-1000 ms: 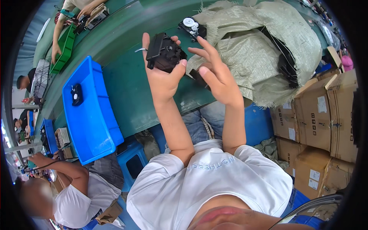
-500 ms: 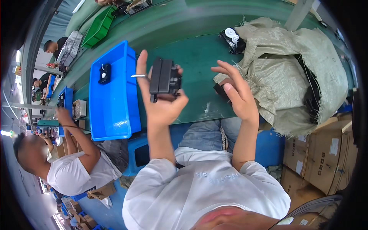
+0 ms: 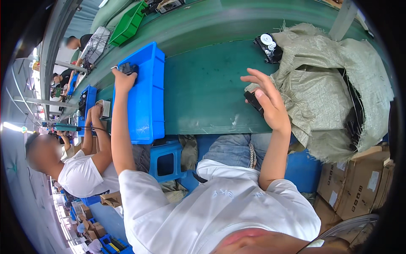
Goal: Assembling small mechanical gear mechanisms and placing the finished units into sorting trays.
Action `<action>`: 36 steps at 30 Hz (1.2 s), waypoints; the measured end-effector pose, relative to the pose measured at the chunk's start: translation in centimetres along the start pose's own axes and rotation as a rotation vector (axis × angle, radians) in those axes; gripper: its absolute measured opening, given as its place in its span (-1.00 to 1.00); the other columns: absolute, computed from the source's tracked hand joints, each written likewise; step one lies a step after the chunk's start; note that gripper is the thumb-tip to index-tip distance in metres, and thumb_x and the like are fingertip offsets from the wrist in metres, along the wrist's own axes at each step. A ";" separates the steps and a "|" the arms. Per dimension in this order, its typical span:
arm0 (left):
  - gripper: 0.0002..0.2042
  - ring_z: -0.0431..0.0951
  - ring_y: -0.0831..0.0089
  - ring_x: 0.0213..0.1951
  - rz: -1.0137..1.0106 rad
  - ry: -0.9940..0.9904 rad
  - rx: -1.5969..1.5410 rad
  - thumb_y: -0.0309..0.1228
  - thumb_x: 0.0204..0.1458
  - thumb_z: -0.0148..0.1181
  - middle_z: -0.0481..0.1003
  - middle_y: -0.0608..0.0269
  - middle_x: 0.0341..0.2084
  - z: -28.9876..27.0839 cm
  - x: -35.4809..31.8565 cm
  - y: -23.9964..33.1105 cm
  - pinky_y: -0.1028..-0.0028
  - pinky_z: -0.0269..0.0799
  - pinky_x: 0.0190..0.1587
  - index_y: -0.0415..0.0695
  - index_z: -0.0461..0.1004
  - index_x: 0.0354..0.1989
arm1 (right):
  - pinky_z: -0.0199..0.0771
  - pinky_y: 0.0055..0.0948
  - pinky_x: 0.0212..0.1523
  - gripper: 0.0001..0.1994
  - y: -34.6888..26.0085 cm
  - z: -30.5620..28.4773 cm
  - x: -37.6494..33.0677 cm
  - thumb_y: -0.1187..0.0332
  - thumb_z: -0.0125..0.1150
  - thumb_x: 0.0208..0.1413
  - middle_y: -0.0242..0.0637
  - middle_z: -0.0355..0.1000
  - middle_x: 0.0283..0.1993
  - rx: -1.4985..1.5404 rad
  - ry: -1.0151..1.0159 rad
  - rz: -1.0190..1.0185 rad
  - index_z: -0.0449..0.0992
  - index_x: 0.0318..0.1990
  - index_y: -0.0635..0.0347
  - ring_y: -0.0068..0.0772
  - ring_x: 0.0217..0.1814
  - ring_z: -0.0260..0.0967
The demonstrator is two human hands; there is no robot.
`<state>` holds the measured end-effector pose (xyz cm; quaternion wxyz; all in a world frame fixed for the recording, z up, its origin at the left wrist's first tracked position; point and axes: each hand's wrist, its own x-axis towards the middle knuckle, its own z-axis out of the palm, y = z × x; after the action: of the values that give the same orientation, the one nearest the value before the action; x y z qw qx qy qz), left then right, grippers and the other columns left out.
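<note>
Over the far part of a blue bin (image 3: 157,97), my left hand (image 3: 123,81) is closed on a black plastic assembly (image 3: 127,67). Its fingers are partly hidden, and a thin metal piece shows by one of them. My right hand (image 3: 272,106) hovers above the table's right side, index and middle fingers stretched out. A small black block (image 3: 254,101) sits in it, against thumb and palm. Beyond that hand lies a black mechanism (image 3: 268,47) with white gears, beside a woven sack (image 3: 313,80) with dark parts showing through its opening.
The green table (image 3: 203,84) runs across in front of me. A green bin (image 3: 127,25) stands at the far left. A co-worker in a white shirt (image 3: 86,175) sits to my left. Cardboard boxes (image 3: 355,182) are stacked at the lower right, and a blue stool (image 3: 165,163) stands below the table.
My left hand has carried the black assembly left, from above the table into the blue bin. The right hand stays nearly in place with its black block. The whole view has shifted slightly.
</note>
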<state>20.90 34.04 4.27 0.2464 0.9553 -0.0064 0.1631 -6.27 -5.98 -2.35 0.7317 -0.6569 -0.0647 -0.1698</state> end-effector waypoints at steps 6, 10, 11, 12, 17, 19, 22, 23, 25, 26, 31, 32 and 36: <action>-0.13 0.45 -0.12 -0.03 -0.106 -0.061 0.435 -0.02 -0.18 0.30 0.36 -0.22 0.04 7.1 3.6 -0.2 0.07 0.37 -0.01 -0.20 0.05 0.27 | 0.20 -0.57 -0.34 -0.52 -0.2 -0.5 -0.2 0.38 -0.07 0.19 -0.12 0.44 0.08 -0.019 0.038 0.014 0.27 0.30 0.14 -0.56 -0.44 0.16; -0.19 0.34 -0.20 0.09 -0.122 -0.100 0.558 0.09 -0.06 0.19 0.31 -0.23 0.11 8.1 3.6 -0.2 -0.04 0.23 0.10 -0.16 0.08 0.28 | 0.21 -0.56 -0.35 -0.53 -0.2 -0.6 -0.4 0.37 -0.06 0.19 -0.13 0.45 0.07 -0.028 0.042 0.008 0.29 0.28 0.15 -0.55 -0.44 0.16; -0.23 0.31 -0.22 0.13 -0.130 -0.124 0.561 0.10 -0.01 0.14 0.30 -0.23 0.13 8.1 3.6 -0.4 -0.07 0.18 0.14 -0.13 0.10 0.29 | 0.21 -0.56 -0.35 -0.53 -0.2 -0.6 -0.4 0.37 -0.06 0.19 -0.14 0.45 0.07 -0.029 0.039 0.005 0.29 0.28 0.16 -0.55 -0.45 0.16; -0.27 0.27 -0.24 0.17 -0.140 -0.149 0.563 0.11 0.05 0.09 0.28 -0.24 0.16 8.1 3.6 -0.7 -0.11 0.14 0.17 -0.10 0.11 0.30 | 0.21 -0.56 -0.35 -0.54 -0.2 -0.6 -0.4 0.37 -0.06 0.19 -0.14 0.45 0.07 -0.029 0.035 0.002 0.30 0.28 0.16 -0.55 -0.45 0.16; -0.37 0.38 -0.18 0.08 0.135 -0.057 0.726 0.07 0.11 0.05 0.34 -0.20 0.08 6.8 0.9 -0.3 -0.01 0.26 0.10 -0.09 0.24 0.25 | 0.21 -0.56 -0.36 -0.57 0.1 -0.8 -0.3 0.37 -0.06 0.20 -0.18 0.48 0.02 -0.060 0.027 0.041 0.35 0.23 0.18 -0.55 -0.44 0.17; -0.39 0.41 -0.16 0.05 0.150 -0.084 0.731 0.07 0.12 0.04 0.36 -0.18 0.06 6.2 0.8 -0.5 0.01 0.29 0.08 -0.09 0.28 0.22 | 0.24 -0.55 -0.30 -0.57 0.0 -0.8 -0.2 0.38 -0.07 0.20 -0.16 0.47 0.03 -0.070 0.001 0.060 0.35 0.22 0.19 -0.53 -0.39 0.21; -0.46 0.48 -0.10 -0.03 0.219 -0.170 0.733 0.06 0.14 0.01 0.41 -0.14 0.00 5.7 0.9 -0.8 0.05 0.37 0.01 -0.09 0.40 0.14 | 0.36 -0.51 -0.12 -0.58 -0.4 -0.9 -0.1 0.39 -0.12 0.20 -0.11 0.46 0.05 -0.111 -0.053 0.114 0.36 0.20 0.24 -0.49 -0.24 0.32; -0.46 0.48 -0.10 -0.03 0.216 -0.168 0.733 0.06 0.14 0.01 0.41 -0.14 0.00 5.7 1.0 -0.9 0.05 0.37 0.01 -0.09 0.40 0.14 | 0.36 -0.51 -0.12 -0.58 -0.5 -0.9 -0.1 0.39 -0.12 0.20 -0.11 0.46 0.05 -0.112 -0.057 0.112 0.36 0.20 0.24 -0.49 -0.24 0.32; -0.50 0.50 -0.08 -0.08 0.177 -0.152 0.720 0.04 0.13 0.04 0.44 -0.12 -0.05 5.8 1.1 -1.2 0.06 0.38 -0.02 -0.12 0.46 0.04 | 0.35 -0.51 -0.11 -0.59 -0.9 -0.8 -0.1 0.39 -0.12 0.19 -0.13 0.47 0.03 -0.113 -0.062 0.119 0.38 0.19 0.24 -0.48 -0.22 0.33; -0.51 0.52 -0.07 -0.10 0.159 -0.143 0.714 0.03 0.12 0.06 0.45 -0.11 -0.08 5.8 1.2 -1.3 0.07 0.38 -0.03 -0.13 0.49 -0.01 | 0.35 -0.51 -0.11 -0.59 -1.0 -0.7 -0.1 0.40 -0.13 0.19 -0.14 0.48 0.02 -0.114 -0.064 0.122 0.39 0.18 0.24 -0.48 -0.22 0.34; -0.56 0.54 -0.06 -0.17 0.164 -0.063 0.695 -0.03 0.10 0.08 0.47 -0.10 -0.11 5.7 1.0 -1.3 0.06 0.41 -0.11 -0.16 0.52 -0.07 | 0.35 -0.52 -0.11 -0.60 -1.3 -0.9 -0.2 0.39 -0.13 0.20 -0.12 0.48 0.02 -0.124 -0.063 0.101 0.40 0.16 0.26 -0.46 -0.21 0.35; -0.57 0.55 -0.06 -0.19 0.168 -0.039 0.692 -0.04 0.10 0.08 0.47 -0.10 -0.12 5.6 0.8 -1.4 0.06 0.42 -0.13 -0.17 0.52 -0.08 | 0.35 -0.52 -0.11 -0.60 -1.3 -0.9 -0.3 0.39 -0.13 0.20 -0.12 0.47 0.02 -0.126 -0.066 0.093 0.40 0.16 0.27 -0.45 -0.21 0.35; -0.58 0.57 -0.06 -0.22 0.200 -0.051 0.738 -0.08 0.12 0.07 0.49 -0.08 -0.16 3.5 -1.8 1.7 0.11 0.47 -0.18 -0.19 0.52 -0.06 | 0.26 -0.56 -0.27 -0.64 -0.7 -1.0 -0.5 0.39 -0.09 0.21 -0.17 0.51 -0.04 -0.073 -0.011 0.066 0.44 0.11 0.26 -0.51 -0.33 0.26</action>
<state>20.09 30.77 1.55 -0.1315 0.9782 -0.0465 0.1541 -7.06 -6.91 -1.95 0.7120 -0.6860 -0.0409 -0.1442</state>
